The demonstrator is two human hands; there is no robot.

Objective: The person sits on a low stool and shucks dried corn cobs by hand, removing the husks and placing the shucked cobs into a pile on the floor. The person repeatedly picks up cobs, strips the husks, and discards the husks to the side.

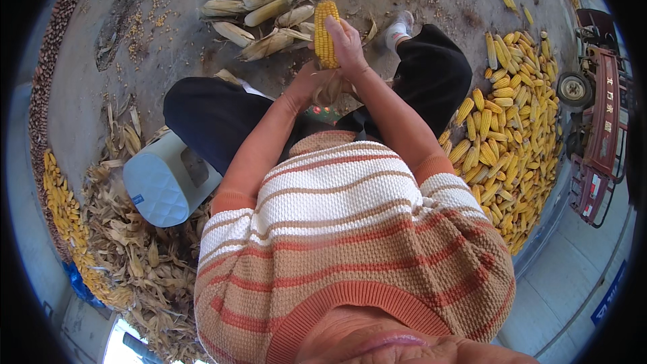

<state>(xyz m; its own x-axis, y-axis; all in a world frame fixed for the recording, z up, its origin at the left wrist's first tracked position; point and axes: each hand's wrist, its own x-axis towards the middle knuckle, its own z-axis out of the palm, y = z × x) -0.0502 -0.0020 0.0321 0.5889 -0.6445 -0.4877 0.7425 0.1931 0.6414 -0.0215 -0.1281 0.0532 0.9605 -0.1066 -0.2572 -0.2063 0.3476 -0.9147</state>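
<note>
A bare yellow ear of corn (327, 30) points away from me above my lap. My right hand (347, 46) grips its right side, the thumb pressed on the kernels. My left hand (309, 81) is at the near end of the ear, closed around its base and the peeled husk (328, 90); its fingers are partly hidden. Just beyond my hands, several unhusked ears (270, 10) lie in a loose heap on the ground.
Husked corn (510, 126) is piled to my right, with a red vehicle (604, 116) behind it. Dry husks (136, 263) heap around a pale blue plastic stool (159, 182) at my left. Loose kernels (139, 30) dot the concrete. More corn (63, 202) lies far left.
</note>
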